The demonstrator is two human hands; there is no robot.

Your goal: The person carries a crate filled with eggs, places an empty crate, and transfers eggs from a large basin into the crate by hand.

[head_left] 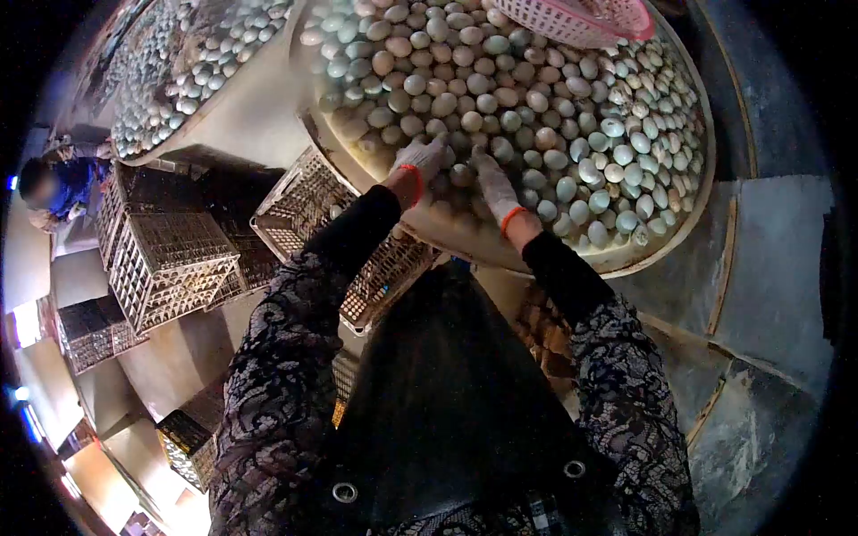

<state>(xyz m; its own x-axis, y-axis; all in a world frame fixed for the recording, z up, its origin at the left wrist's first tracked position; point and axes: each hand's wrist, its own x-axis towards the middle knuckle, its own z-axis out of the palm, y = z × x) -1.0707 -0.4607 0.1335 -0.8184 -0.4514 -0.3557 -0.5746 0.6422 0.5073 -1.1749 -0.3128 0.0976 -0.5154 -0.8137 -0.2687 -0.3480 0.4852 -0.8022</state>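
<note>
Pale green and cream eggs lie spread across a large round tub with a pale rim. My left hand, in a whitish glove with an orange-red cuff, rests among the eggs near the tub's close edge. Its fingers reach forward, touching or almost touching eggs. To its right, my right hand, gloved the same way, extends its fingers over the eggs. Several eggs fill the gap between the two hands. No egg shows lifted in either hand, though the fingertips are partly hidden.
A pink-rimmed basket sits on the eggs at the far side. Plastic crates stand below left, against the tub; stacked crates are farther left. Another egg-filled tub lies upper left. A person in blue is at the left edge.
</note>
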